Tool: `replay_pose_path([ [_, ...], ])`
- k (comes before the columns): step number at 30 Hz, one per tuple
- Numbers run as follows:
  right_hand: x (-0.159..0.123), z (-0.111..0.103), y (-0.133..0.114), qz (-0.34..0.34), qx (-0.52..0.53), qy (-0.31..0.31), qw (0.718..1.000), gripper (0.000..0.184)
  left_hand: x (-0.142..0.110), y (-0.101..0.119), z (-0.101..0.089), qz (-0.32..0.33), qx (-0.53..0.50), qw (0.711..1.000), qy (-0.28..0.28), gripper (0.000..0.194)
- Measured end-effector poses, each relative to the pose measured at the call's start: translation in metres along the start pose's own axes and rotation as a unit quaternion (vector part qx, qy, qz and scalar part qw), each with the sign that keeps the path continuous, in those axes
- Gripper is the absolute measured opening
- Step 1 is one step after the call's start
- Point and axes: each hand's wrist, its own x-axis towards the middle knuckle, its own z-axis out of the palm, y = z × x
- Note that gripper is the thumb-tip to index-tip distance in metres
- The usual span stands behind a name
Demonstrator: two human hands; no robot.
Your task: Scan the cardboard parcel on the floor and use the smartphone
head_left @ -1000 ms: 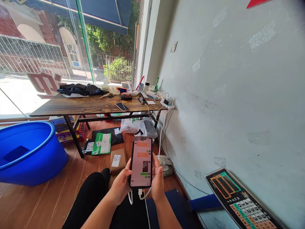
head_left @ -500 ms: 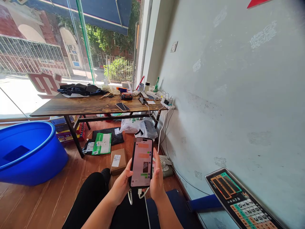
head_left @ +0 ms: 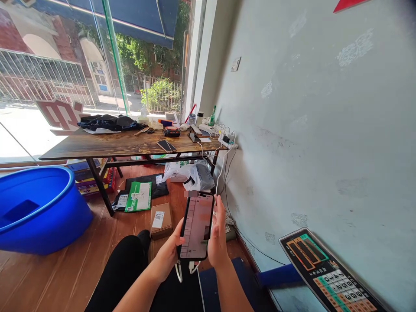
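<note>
A black-edged phone (head_left: pixel 197 227) with a lit screen is held upright above my lap. My left hand (head_left: pixel 169 251) grips its left side, thumb over the lower screen edge. Along the other side, my right hand (head_left: pixel 218 238) cups the phone, its thumb raised by the right edge and its fingers partly hidden. A white charging cable (head_left: pixel 193 268) hangs at the phone's bottom end, and a pale strap loop (head_left: pixel 178 273) dangles beside it. The small text on the screen is not readable.
Ahead stands a wooden table (head_left: pixel 107 146) with another phone (head_left: pixel 167 146), a black plastic bag (head_left: pixel 112 122) and cables. Below are a cardboard box (head_left: pixel 164 232) and a green-and-white parcel (head_left: pixel 138 196). A blue tub (head_left: pixel 73 216) is left; a scale's keypad panel (head_left: pixel 328 268) is right.
The phone's screen has gone from a chat page to another page that seems to be sliding across. Phone and hands have shifted slightly right and down, with the right thumb beside the edge.
</note>
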Motion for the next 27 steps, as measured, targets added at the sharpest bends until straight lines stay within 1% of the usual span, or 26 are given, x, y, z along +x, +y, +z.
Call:
replay_pose_path([
  [1, -0.002, -0.002, 0.002, 0.044, 0.075, -0.025, 0.996, 0.065, 0.001, 0.0, -0.001, 0.002, -0.01, 1.0, 0.007, 0.074],
  [2, -0.005, -0.005, 0.004, 0.084, 0.14, -0.064, 0.984, 0.066, 0.001, 0.001, -0.001, 0.004, -0.017, 1.0, 0.013, 0.077],
  [3, -0.007, -0.009, 0.005, 0.114, 0.19, -0.11, 0.969, 0.068, 0.001, 0.002, 0.0, 0.008, -0.022, 1.0, 0.018, 0.08],
  [4, -0.01, -0.013, 0.005, 0.129, 0.221, -0.156, 0.954, 0.07, 0.001, 0.004, 0.0, 0.009, -0.024, 0.999, 0.022, 0.082],
  [5, -0.012, -0.017, 0.005, 0.134, 0.239, -0.193, 0.942, 0.071, 0.0, 0.005, 0.001, 0.011, -0.025, 0.999, 0.025, 0.084],
  [6, -0.014, -0.02, 0.004, 0.133, 0.246, -0.215, 0.936, 0.071, 0.0, 0.007, 0.002, 0.011, -0.025, 0.999, 0.027, 0.085],
  [8, -0.017, -0.025, 0.002, 0.121, 0.247, -0.227, 0.934, 0.068, -0.001, 0.008, 0.004, 0.007, -0.022, 0.999, 0.029, 0.086],
  [11, -0.019, -0.025, 0.0, 0.114, 0.244, -0.228, 0.936, 0.068, 0.0, 0.009, 0.005, 0.003, -0.016, 0.999, 0.029, 0.087],
  [13, -0.02, -0.021, 0.001, 0.121, 0.237, -0.215, 0.94, 0.07, 0.0, 0.009, 0.006, 0.001, -0.013, 0.999, 0.029, 0.088],
  [15, -0.021, -0.016, 0.004, 0.141, 0.221, -0.178, 0.948, 0.063, 0.0, 0.009, 0.005, 0.003, -0.011, 1.0, 0.029, 0.089],
  [18, -0.021, -0.007, 0.005, 0.18, 0.19, -0.113, 0.958, 0.045, 0.0, 0.007, 0.003, -0.002, -0.011, 1.0, 0.029, 0.086],
  [20, -0.02, -0.003, 0.003, 0.192, 0.175, -0.087, 0.962, 0.041, 0.001, 0.005, 0.0, -0.011, -0.011, 0.999, 0.031, 0.084],
  [24, -0.016, 0.001, -0.002, 0.206, 0.151, -0.059, 0.965, 0.041, 0.002, 0.001, -0.004, -0.006, -0.003, 0.999, 0.036, 0.085],
  [27, -0.018, 0.002, 0.002, 0.208, 0.14, -0.061, 0.966, 0.047, 0.001, 0.002, -0.001, -0.012, 0.007, 0.999, 0.031, 0.084],
])
